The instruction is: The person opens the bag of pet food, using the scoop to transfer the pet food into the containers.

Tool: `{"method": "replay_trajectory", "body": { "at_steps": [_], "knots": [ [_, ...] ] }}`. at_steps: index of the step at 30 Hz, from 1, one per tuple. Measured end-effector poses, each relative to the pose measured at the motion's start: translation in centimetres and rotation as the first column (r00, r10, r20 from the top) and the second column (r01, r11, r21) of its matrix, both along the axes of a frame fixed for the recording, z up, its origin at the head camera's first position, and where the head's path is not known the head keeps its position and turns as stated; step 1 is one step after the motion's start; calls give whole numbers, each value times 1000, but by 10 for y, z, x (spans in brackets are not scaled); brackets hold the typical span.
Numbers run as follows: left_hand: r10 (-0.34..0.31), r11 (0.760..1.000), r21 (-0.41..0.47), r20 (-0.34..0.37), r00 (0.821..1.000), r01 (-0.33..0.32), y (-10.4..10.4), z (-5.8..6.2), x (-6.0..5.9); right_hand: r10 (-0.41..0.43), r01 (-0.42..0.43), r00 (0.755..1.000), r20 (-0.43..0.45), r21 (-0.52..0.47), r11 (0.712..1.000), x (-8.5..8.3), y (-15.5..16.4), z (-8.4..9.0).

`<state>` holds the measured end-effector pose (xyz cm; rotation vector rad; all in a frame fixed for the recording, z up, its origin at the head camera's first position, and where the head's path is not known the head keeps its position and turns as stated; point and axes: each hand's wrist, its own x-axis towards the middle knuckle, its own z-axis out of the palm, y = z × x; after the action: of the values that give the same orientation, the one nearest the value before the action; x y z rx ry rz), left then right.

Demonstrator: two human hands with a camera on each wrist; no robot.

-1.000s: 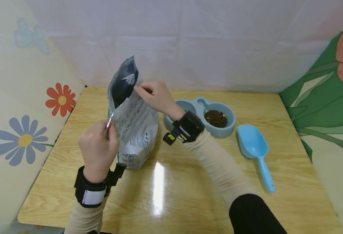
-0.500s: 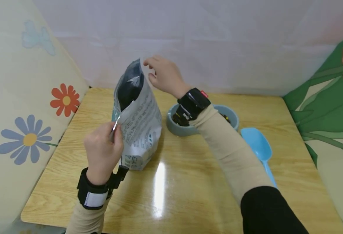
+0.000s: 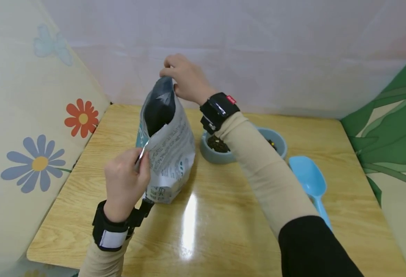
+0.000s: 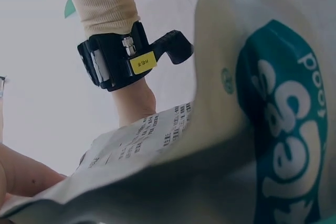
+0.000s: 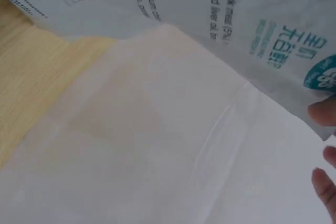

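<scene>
A tall silver-white pet food bag (image 3: 169, 161), unsealed at the top with a dark inside, stands on the left half of the table. My left hand (image 3: 126, 181) pinches the near end of its mouth between thumb and curled fingers. At the far top corner of the bag is my right hand (image 3: 187, 79). In the right wrist view its thumb (image 5: 323, 113) touches the bag's printed face, while the fingers (image 5: 324, 184) show apart from the thumb past the corner. Green lettering covers the bag's side in the left wrist view.
Behind the right forearm stands a blue-grey double bowl (image 3: 211, 156) with brown kibble in it, partly hidden. A light blue scoop (image 3: 308, 175) lies on the wooden table (image 3: 223, 231) to the right. A white sheet (image 3: 275, 57) hangs at the back.
My right hand has let go of the right side of the bag's rim and moved up and back to the far corner. The left hand keeps its grip.
</scene>
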<state>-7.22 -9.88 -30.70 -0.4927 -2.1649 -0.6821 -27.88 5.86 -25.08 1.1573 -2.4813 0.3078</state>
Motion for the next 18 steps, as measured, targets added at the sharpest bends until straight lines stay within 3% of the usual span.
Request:
{"method": "replay_trajectory", "body": {
  "at_steps": [9,18],
  "knots": [
    [-72,996,-45,-4,997,72,1,-2,5,-23,21,999,36,54,998,0,-1,3],
    [-83,994,-69,-29,996,81,2,-3,9,-69,73,997,-29,175,982,3,0,10]
  ]
}}
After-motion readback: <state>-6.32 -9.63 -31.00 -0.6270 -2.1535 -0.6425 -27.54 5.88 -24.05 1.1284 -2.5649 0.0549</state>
